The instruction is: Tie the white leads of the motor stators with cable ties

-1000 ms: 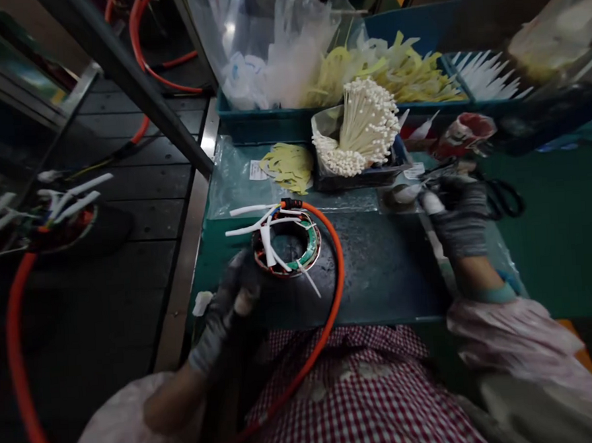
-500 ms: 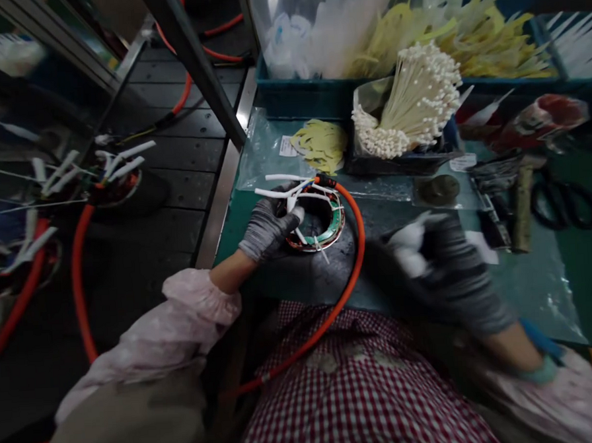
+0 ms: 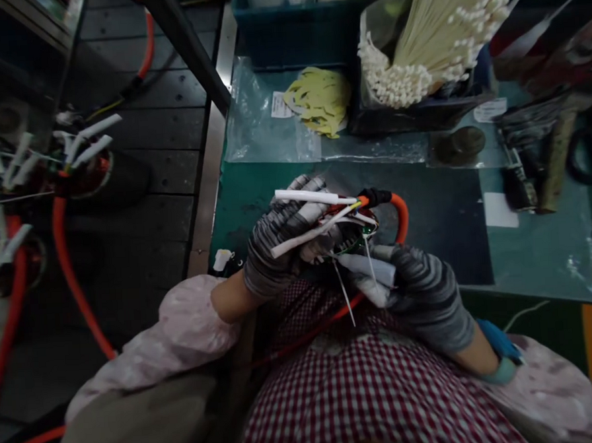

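Observation:
Both my gloved hands hold a round wound stator (image 3: 349,235) lifted off the green mat (image 3: 439,207), close to my checked apron. My left hand (image 3: 282,239) grips its left side, fingers wrapped round it under the white sleeved leads (image 3: 307,196). My right hand (image 3: 418,288) is closed on its lower right edge, near thin white cable ties that stick down. An orange cable (image 3: 399,209) leaves the stator at a black collar and loops down to my lap.
Behind the mat lie a clear bag with yellow paper pieces (image 3: 319,100), a box of white-tipped ties (image 3: 430,49), a blue bin (image 3: 290,30), a wooden-handled tool (image 3: 555,161) and black scissors (image 3: 587,153). On the dark conveyor at left sit other stators (image 3: 82,170) with orange cables.
The stator has been lifted from the mat towards my body. My right hand came in from the right and took hold of it beside my left hand. The view tilted down and closer.

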{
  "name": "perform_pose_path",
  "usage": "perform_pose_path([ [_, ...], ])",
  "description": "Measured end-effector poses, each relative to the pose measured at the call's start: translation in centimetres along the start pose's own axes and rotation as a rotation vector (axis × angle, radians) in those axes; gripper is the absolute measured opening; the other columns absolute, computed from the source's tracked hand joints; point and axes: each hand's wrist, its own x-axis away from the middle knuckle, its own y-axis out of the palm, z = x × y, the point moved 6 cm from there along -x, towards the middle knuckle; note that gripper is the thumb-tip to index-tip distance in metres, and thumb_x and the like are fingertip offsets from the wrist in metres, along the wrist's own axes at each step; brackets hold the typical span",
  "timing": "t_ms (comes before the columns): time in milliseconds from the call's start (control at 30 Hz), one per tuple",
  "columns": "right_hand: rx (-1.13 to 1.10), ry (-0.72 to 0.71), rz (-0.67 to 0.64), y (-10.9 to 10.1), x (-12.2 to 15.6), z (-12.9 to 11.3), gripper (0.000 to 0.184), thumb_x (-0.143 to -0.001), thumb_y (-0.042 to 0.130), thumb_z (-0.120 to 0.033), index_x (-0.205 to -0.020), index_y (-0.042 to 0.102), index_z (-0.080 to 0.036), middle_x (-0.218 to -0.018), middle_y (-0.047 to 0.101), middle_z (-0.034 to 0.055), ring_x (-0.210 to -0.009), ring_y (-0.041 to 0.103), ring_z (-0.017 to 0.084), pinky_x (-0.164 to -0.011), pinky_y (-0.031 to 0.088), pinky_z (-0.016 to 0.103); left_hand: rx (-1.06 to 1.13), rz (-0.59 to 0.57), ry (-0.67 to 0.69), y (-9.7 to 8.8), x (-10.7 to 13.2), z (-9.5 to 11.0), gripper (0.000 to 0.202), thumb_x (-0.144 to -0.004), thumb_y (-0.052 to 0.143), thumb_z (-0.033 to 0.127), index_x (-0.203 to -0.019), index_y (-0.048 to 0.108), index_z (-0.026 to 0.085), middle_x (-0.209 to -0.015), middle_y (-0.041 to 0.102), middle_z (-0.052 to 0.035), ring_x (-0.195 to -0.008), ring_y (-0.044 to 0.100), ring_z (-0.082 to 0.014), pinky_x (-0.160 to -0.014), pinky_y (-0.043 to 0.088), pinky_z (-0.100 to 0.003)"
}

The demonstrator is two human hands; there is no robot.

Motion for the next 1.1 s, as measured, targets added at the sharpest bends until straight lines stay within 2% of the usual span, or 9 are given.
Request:
perform_pose_path([
  [133, 0.008, 0.023, -0.055, 0.0, -1.2, -0.7, 0.021, -0.099, 0.076, -0.045, -0.109, 0.083, -0.029, -0.094, 0.087, 0.0064, -0.073, 0.082, 0.029, -0.061, 0.064, 0.040, -0.002, -0.009, 0.024, -0.1, 0.2, 0.6, 0.044, -0.112, 0.057, 0.033, -0.155, 0.054, 0.031, -0.158, 0.065, -0.0102, -0.160, 0.047, -0.0291, -0.131, 0.048, -0.055],
  [233, 0.026, 0.036, -0.079, -0.2, -1.4, -0.7, 0.020, -0.099, 0.075, -0.046, -0.102, 0.083, -0.027, -0.086, 0.085, 0.0054, -0.069, 0.080, 0.027, -0.058, 0.061, 0.038, -0.010, -0.012, 0.044, 0.0, 0.3, 0.6, 0.042, -0.111, 0.057, 0.035, -0.153, 0.055, 0.031, -0.158, 0.065, -0.0111, -0.160, 0.047, -0.0307, -0.132, 0.045, -0.059],
  [300, 0.043, 0.037, -0.085, -0.4, -1.3, -0.5, 0.022, -0.099, 0.074, -0.046, -0.097, 0.083, -0.026, -0.082, 0.084, 0.0058, -0.066, 0.079, 0.026, -0.056, 0.060, 0.037, -0.026, -0.035, 0.048, 0.1, 0.4, 0.6, 0.040, -0.112, 0.055, 0.036, -0.151, 0.054, 0.031, -0.158, 0.064, -0.0116, -0.160, 0.048, -0.0296, -0.132, 0.045, -0.058],
  [467, 0.081, 0.048, -0.065, -1.2, -1.0, 0.0, 0.024, -0.099, 0.073, -0.048, -0.105, 0.082, -0.027, -0.087, 0.086, 0.0074, -0.068, 0.081, 0.029, -0.058, 0.062, 0.039, -0.105, -0.080, 0.073, 0.0, -0.5, 1.1, 0.042, -0.113, 0.050, 0.039, -0.152, 0.057, 0.025, -0.157, 0.065, -0.0155, -0.158, 0.050, -0.0303, -0.129, 0.048, -0.055],
  [600, 0.181, 0.041, 0.008, -2.7, -1.0, 0.2, 0.024, -0.097, 0.074, -0.046, -0.108, 0.083, -0.027, -0.095, 0.087, 0.0075, -0.076, 0.084, 0.032, -0.062, 0.063, 0.042, -0.241, -0.156, 0.094, 0.8, -2.4, 1.7, 0.044, -0.114, 0.047, 0.044, -0.149, 0.062, 0.020, -0.155, 0.067, -0.0143, -0.150, 0.060, -0.0326, -0.125, 0.051, -0.051],
  [700, 0.219, 0.058, -0.008, -3.5, -1.2, 0.3, 0.025, -0.099, 0.071, -0.045, -0.111, 0.082, -0.026, -0.098, 0.088, 0.0081, -0.081, 0.084, 0.034, -0.062, 0.063, 0.044, -0.339, -0.195, 0.114, 1.8, -4.2, 2.0, 0.048, -0.116, 0.043, 0.047, -0.146, 0.066, 0.018, -0.148, 0.071, -0.0145, -0.143, 0.066, -0.0348, -0.117, 0.055, -0.051],
  [867, 0.238, 0.068, -0.020, -4.2, -1.7, 0.0, 0.022, -0.100, 0.070, -0.039, -0.112, 0.082, -0.025, -0.099, 0.087, 0.0089, -0.087, 0.084, 0.035, -0.070, 0.067, 0.046, -0.259, -0.328, 0.027, 3.6, -7.1, 1.9, 0.042, -0.113, 0.051, 0.045, -0.145, 0.067, 0.023, -0.152, 0.069, -0.0118, -0.146, 0.061, -0.0380, -0.117, 0.051, -0.054],
  [967, 0.299, -0.002, 0.020, -4.8, -1.8, -0.1, 0.019, -0.098, 0.073, -0.039, -0.110, 0.081, -0.026, -0.095, 0.087, 0.0064, -0.082, 0.084, 0.031, -0.065, 0.065, 0.042, -0.261, -0.403, -0.028, 4.5, -8.6, 1.9, 0.043, -0.111, 0.054, 0.045, -0.144, 0.067, 0.021, -0.151, 0.068, -0.0141, -0.142, 0.063, -0.0402, -0.114, 0.053, -0.054],
  [1100, 0.355, 0.055, 0.034, -5.1, -2.0, 1.5, 0.024, -0.098, 0.073, -0.044, -0.116, 0.080, -0.031, -0.098, 0.085, 0.0060, -0.087, 0.082, 0.032, -0.068, 0.063, 0.042, -0.285, -0.479, -0.055, 5.8, -10.2, 1.9, 0.036, -0.110, 0.059, 0.041, -0.137, 0.071, 0.020, -0.142, 0.073, -0.0134, -0.131, 0.069, -0.0391, -0.108, 0.057, -0.052],
])
